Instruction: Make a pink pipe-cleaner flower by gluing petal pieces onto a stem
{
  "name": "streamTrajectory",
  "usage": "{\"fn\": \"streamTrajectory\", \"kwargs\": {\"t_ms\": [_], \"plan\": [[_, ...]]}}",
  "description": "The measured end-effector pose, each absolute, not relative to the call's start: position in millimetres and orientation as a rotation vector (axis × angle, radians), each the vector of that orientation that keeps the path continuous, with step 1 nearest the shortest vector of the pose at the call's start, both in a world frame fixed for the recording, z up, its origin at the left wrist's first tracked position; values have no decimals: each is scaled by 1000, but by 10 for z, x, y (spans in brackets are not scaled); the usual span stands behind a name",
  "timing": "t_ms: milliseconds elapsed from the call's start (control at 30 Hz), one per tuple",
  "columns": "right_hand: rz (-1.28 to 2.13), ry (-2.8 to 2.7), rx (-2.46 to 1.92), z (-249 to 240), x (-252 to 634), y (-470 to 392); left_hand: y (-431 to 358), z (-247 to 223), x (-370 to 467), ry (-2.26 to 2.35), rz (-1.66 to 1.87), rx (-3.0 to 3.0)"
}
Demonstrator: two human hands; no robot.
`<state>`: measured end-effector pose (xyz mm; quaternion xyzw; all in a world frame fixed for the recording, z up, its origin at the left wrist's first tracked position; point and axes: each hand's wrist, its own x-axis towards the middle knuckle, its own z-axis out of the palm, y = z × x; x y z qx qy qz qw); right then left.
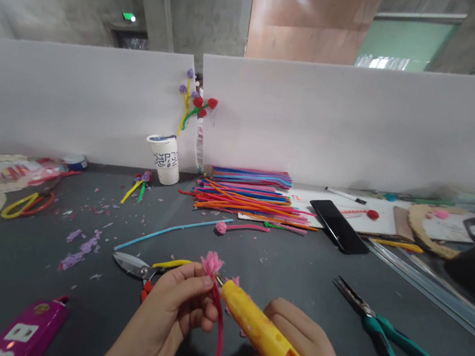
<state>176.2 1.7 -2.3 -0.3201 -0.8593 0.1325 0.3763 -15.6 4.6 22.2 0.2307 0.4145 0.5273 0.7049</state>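
My left hand (180, 305) pinches a pink pipe cleaner flower (211, 263) just under its fluffy head, and its dark pink stem (218, 339) hangs down toward me. In my right hand (305, 341) is a yellow glue gun (270, 335) with an orange window in its body. Its metal tip points at the base of the flower, touching it or very close. Scissors (136, 266) with red and yellow handles lie partly behind my left hand. Pink scraps (235, 281) show behind the glue gun. A finished-looking pink ball flower (220, 227) lies farther back.
Bundled pipe cleaners (247, 198) lie at the back, near a paper cup (165, 158) and a black phone (339, 225). Teal-handled pliers (396, 344) rest at right. A purple box (30, 328) sits front left, with purple scraps (82, 249) beyond it. White panels (342, 122) stand behind.
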Motion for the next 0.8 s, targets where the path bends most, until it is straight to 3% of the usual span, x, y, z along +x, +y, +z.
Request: {"fn": "streamTrajectory", "kwargs": {"t_ms": [800], "plan": [[175, -2202, -845, -106, 1739, 79, 52, 237, -162, 892, 1156, 517]]}}
